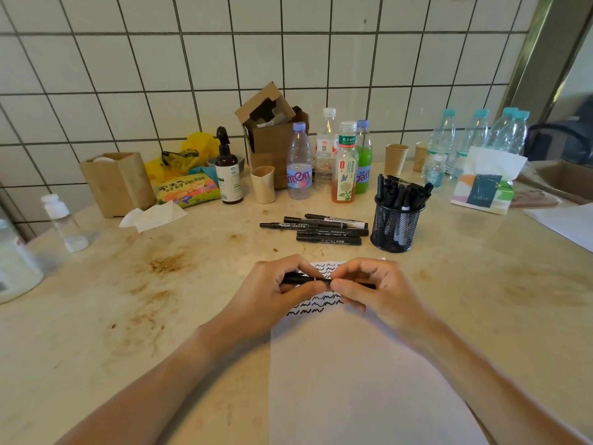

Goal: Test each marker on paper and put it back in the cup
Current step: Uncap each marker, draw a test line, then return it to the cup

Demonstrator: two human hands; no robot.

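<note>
Head cam looking down at my two hands meeting over the paper (353, 380). My left hand (276, 290) has its fingers curled round one end of a black marker (308, 279) and my right hand (378, 290) pinches the other end, so the marker lies level between them, just above the squiggles (316, 305) already on the sheet. Can't tell from here whether the cap is on or coming off, my fingertips cover the join.

Just past my right hand stands the black mesh cup (396, 228), packed with more black markers standing upright. Left of the cup, straight ahead of my hands, a small bunch of loose markers (321, 228) lies flat on the table (128, 300), side by side and touching each other.

Further back along the tiled wall there's a row of drink bottles (345, 165), a cardboard box (272, 130) and some paper cups (396, 159). Off beyond my right hand sits a tissue pack (484, 191).
</note>
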